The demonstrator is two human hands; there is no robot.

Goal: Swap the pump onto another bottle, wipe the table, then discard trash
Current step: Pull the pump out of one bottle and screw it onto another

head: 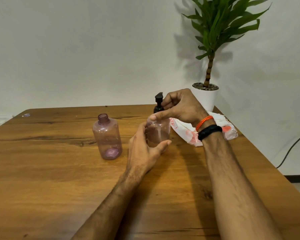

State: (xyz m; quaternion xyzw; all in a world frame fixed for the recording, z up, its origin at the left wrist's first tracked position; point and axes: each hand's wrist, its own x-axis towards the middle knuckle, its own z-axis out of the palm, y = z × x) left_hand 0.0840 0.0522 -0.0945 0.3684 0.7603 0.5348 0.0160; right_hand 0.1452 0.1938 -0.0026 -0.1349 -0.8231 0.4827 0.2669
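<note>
Near the table's right middle, both hands work the pump off its bottle.

At the centre stands the pump bottle [158,134], a clear pinkish one on the table [59,170], its black pump [158,103] seated on the neck. The left hand [144,149] wraps the bottle's body, its grip closed round it; the right hand [180,108] pinches the pump collar from above, thumb along the bottle's shoulder. This looks like the first step, unscrewing. Next, I judge, the pump must be twisted free, lifted straight so its tube clears, and carried to the open empty bottle [107,137] standing just left. Behind the right wrist lies a crumpled plastic bag [229,130], and beyond it a potted plant [208,94].
</note>
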